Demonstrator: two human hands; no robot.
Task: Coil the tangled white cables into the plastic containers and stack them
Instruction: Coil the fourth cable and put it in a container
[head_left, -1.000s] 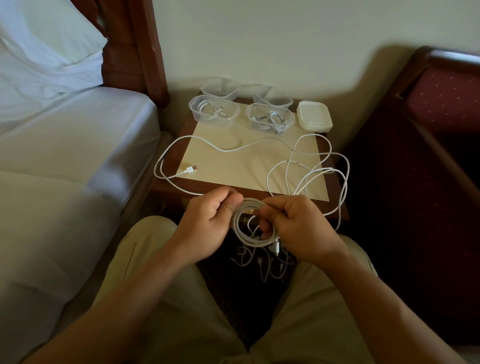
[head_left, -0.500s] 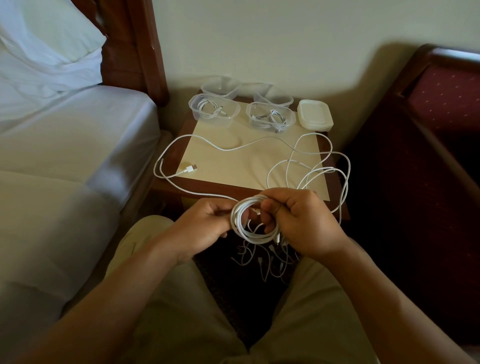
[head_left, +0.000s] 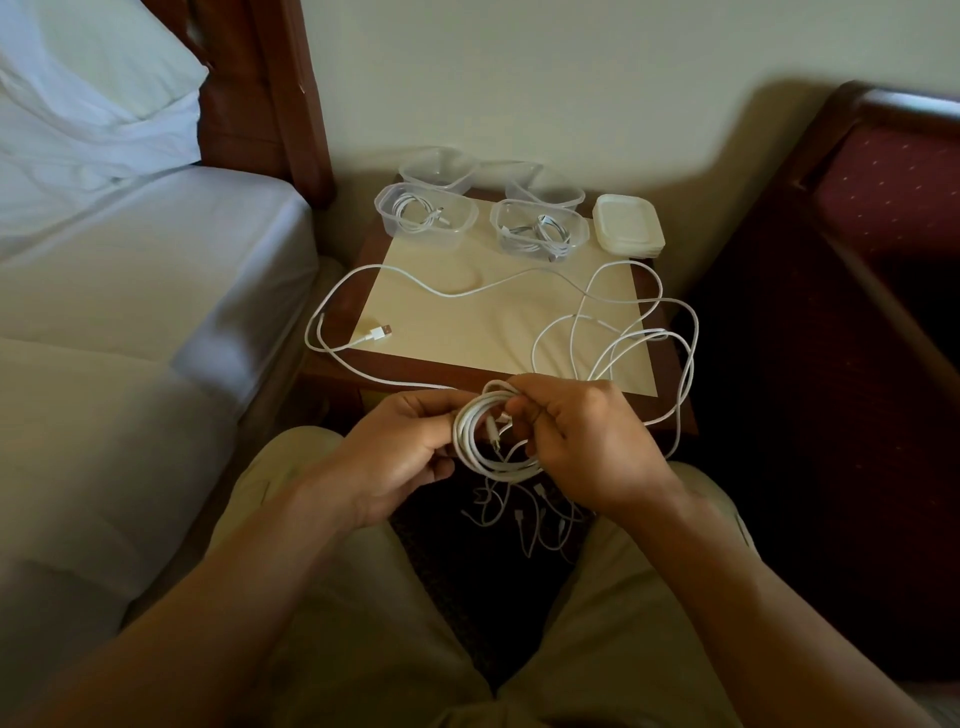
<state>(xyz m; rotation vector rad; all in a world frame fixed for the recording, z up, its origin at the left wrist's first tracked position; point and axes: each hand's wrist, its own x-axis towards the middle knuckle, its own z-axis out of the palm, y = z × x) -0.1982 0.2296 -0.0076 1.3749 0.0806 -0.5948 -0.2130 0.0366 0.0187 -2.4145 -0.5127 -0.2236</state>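
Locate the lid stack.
Head view: the lid stack sits on the table's far right corner, right of the cable-filled container.

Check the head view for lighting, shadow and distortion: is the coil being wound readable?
Head view: dim, warm light; a broad shadow falls on the wall behind the table. Wide-angle bending curves the bed and chair edges, and corners are soft. The coil between left hand and right hand is sharp and readable; the floor below is near black.

bed (head_left: 156, 291), pillow (head_left: 88, 67) — nightstand (head_left: 670, 291), chair (head_left: 883, 197)
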